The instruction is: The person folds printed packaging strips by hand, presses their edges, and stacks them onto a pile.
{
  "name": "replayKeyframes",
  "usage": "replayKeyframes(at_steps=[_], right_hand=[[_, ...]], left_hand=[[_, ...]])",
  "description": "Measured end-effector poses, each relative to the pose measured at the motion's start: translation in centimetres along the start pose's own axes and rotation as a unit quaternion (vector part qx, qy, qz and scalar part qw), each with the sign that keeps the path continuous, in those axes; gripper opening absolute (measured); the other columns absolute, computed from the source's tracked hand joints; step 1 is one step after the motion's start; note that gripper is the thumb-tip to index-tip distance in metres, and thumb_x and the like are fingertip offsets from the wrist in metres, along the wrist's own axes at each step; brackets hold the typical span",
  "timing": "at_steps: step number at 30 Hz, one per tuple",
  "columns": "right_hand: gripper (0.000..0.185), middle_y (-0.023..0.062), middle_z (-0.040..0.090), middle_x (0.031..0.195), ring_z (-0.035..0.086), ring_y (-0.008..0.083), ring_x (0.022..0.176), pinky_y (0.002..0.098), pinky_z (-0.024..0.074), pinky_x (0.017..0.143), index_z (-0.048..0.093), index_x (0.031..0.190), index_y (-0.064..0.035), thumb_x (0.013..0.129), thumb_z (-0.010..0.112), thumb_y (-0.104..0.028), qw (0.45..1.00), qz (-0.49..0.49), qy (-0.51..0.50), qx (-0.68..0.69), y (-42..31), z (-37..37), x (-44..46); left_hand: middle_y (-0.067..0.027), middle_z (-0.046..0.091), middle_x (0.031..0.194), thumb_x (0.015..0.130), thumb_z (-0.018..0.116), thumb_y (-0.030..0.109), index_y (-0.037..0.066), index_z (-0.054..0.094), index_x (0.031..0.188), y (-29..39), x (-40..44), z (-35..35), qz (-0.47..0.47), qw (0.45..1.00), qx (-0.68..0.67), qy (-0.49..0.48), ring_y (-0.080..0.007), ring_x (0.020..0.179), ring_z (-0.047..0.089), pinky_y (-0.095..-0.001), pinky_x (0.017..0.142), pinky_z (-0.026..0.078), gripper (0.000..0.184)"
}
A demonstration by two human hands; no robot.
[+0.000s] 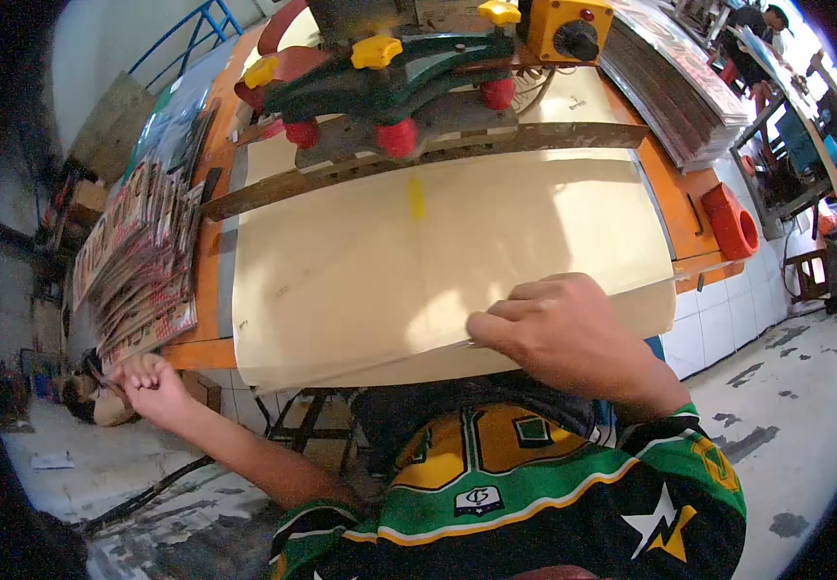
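Observation:
A cream sheet (341,261) with a yellow mark lies on the orange-edged table, below a dark green machine head (389,82). My right hand (559,333) is over the sheet's near edge, its fingers curled and pressed together. A thin, clear edge runs on both sides of it, but what the fingers hold is hidden. Beyond the table's front left corner is my left hand (153,387), with curled fingers, just below a fanned stack of printed sheets (148,256). Whether it holds anything is too unclear to tell.
A metal bar (583,136) crosses the table under the machine head. A yellow control box (569,31) with a black knob is at the top. On the right are another printed stack (675,92) and a red-orange cup-like holder (731,222). A person (757,43) is at the far right.

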State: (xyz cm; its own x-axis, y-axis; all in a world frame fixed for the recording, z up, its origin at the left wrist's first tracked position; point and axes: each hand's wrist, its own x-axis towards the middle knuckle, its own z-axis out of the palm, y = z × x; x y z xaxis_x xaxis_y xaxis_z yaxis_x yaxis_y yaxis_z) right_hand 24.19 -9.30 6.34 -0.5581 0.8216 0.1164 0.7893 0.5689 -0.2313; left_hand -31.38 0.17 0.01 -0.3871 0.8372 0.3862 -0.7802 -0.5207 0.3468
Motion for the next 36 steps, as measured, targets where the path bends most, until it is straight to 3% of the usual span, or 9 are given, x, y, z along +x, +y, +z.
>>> replayKeyframes(at_steps=[3,7,11,14,18,24,26,27,36], right_hand=[[0.011,0.0009,0.065,0.075,0.068,0.0211,0.074,0.0373,0.0526,0.060,0.059,0.090,-0.0144,0.087,0.063,-0.025,0.999,0.015,0.019,-0.038,1.0,-0.6,-0.6],[0.013,0.0021,0.066,0.074,0.068,0.0224,0.072,0.0373,0.0517,0.060,0.061,0.090,-0.0148,0.085,0.068,-0.024,0.996,0.060,0.056,-0.030,2.1,-0.6,-0.8],[0.011,0.0049,0.066,0.074,0.069,0.0257,0.071,0.0410,0.0515,0.056,0.060,0.094,-0.0159,0.088,0.062,-0.026,0.993,0.083,0.085,-0.006,3.1,-0.4,-0.3],[0.014,0.0054,0.065,0.073,0.068,0.0268,0.070,0.0419,0.0506,0.055,0.059,0.092,-0.0155,0.088,0.065,-0.027,0.991,0.088,0.103,-0.002,3.5,-0.4,0.3],[0.017,0.0056,0.065,0.074,0.068,0.0287,0.072,0.0432,0.0508,0.058,0.059,0.089,-0.0141,0.087,0.069,-0.027,0.988,0.105,0.116,-0.013,3.5,-0.3,0.7],[0.020,0.0075,0.068,0.081,0.068,0.0303,0.078,0.0441,0.0529,0.068,0.064,0.094,-0.0134,0.082,0.075,-0.025,0.984,0.113,0.137,0.001,3.6,-0.2,0.8],[0.022,0.0081,0.069,0.082,0.068,0.0305,0.079,0.0439,0.0532,0.070,0.065,0.096,-0.0134,0.080,0.077,-0.024,0.983,0.118,0.138,0.009,3.7,-0.3,0.5],[0.023,0.0083,0.069,0.084,0.068,0.0310,0.080,0.0436,0.0532,0.071,0.066,0.095,-0.0128,0.079,0.077,-0.024,0.981,0.127,0.147,0.004,3.8,-0.4,0.1],[0.033,0.0122,0.070,0.093,0.068,0.0316,0.090,0.0410,0.0510,0.082,0.068,0.098,-0.0059,0.077,0.081,-0.028,0.937,0.283,0.200,-0.052,8.7,-3.4,-8.8]], left_hand=[[0.0014,0.034,0.059,0.103,0.046,0.012,0.006,0.050,0.086,9.9,2.7,-11.5,0.144,0.982,0.083,0.091,-0.0101,0.049,0.033,-0.0251,0.047,0.029,0.019],[0.0033,0.038,0.063,0.109,0.044,0.029,-0.001,0.062,0.105,4.5,-2.4,-2.2,0.155,0.927,0.299,0.163,-0.0089,0.050,0.032,-0.0261,0.047,0.027,0.035],[-0.0045,0.053,0.079,0.102,0.045,0.014,0.013,0.055,0.144,3.4,-5.0,-3.7,0.164,0.489,0.843,0.154,-0.0173,0.069,0.051,-0.0288,0.064,0.041,0.043],[-0.0179,0.054,0.132,0.098,0.056,0.012,0.018,0.028,0.159,3.0,-6.6,-5.1,0.158,0.259,0.937,0.173,-0.0351,0.106,0.058,-0.0468,0.091,0.046,0.068],[-0.0184,0.043,0.152,0.097,0.063,0.015,0.008,0.039,0.153,-2.1,-7.7,1.3,0.239,0.359,0.899,0.082,-0.0382,0.138,0.043,-0.0453,0.114,0.034,0.061],[-0.0153,0.062,0.130,0.097,0.051,0.003,-0.004,0.053,0.136,-11.7,-8.7,5.3,0.007,0.850,0.520,-0.084,-0.0215,0.122,0.057,-0.0364,0.106,0.043,0.039],[-0.0152,0.061,0.133,0.093,0.049,-0.001,-0.003,0.051,0.138,-14.1,-9.4,8.4,-0.128,0.805,0.551,-0.180,-0.0204,0.122,0.056,-0.0363,0.105,0.043,0.045],[-0.0137,0.066,0.125,0.094,0.068,0.043,-0.002,0.060,0.130,-15.6,-9.6,7.9,-0.136,0.801,0.550,-0.195,-0.0244,0.116,0.062,-0.0397,0.103,0.046,0.058],[-0.0082,0.072,0.092,0.090,0.071,0.014,-0.005,0.070,0.098,-16.5,-10.6,7.1,-0.203,0.706,0.657,-0.173,-0.0141,0.087,0.065,-0.0281,0.079,0.052,0.020]])
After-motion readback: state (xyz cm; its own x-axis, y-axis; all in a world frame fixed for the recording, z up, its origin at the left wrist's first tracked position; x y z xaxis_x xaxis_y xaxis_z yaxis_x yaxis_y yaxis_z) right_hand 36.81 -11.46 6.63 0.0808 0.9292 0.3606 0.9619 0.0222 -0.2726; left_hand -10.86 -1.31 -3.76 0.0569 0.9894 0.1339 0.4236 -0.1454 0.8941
